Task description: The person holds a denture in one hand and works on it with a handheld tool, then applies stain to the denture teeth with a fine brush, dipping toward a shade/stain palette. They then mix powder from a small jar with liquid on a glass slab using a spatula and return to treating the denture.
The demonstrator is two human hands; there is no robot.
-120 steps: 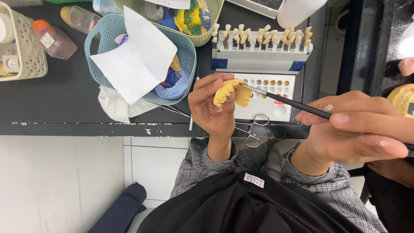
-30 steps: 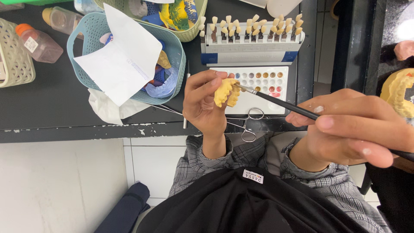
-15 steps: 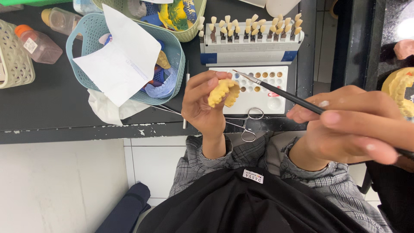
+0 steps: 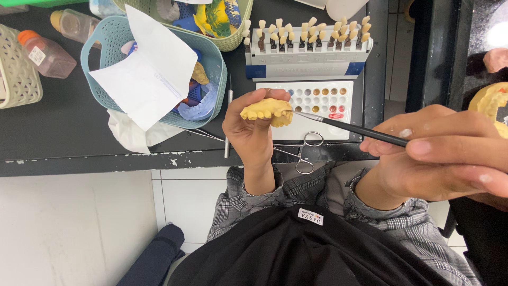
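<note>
Nearest the camera, a black apron over checked sleeves is seen from above. The right hand (image 4: 439,153) is closed in a pen grip on a thin dark brush (image 4: 352,128), pinched between thumb and fingertips, its tip touching the right end of a yellow dental cast (image 4: 267,110). The cast is pinched in the left hand (image 4: 254,130), fingers curled over its top and thumb beneath, and is held in the air just above the front edge of the bench (image 4: 63,143).

As a judgement, the brushwork is best done with the cast kept steady, the teeth turned toward the brush, and only the tip laid on with light strokes; the wrist may be braced so the long handle does not waver.

On the bench below the cast, metal forceps (image 4: 304,151) overhang the front edge, and a slim metal instrument (image 4: 228,119) lies beside the left hand. Just behind, a white well palette (image 4: 317,106) with dabs of colour is within easy reach of the brush. Further back a tooth shade rack (image 4: 307,39) stands near the rear edge. To the left, a blue basket (image 4: 100,47) is covered by a white paper sheet (image 4: 145,71), with a small orange-capped bottle (image 4: 47,53) beyond it. Nothing is seen between brush and cast
</note>
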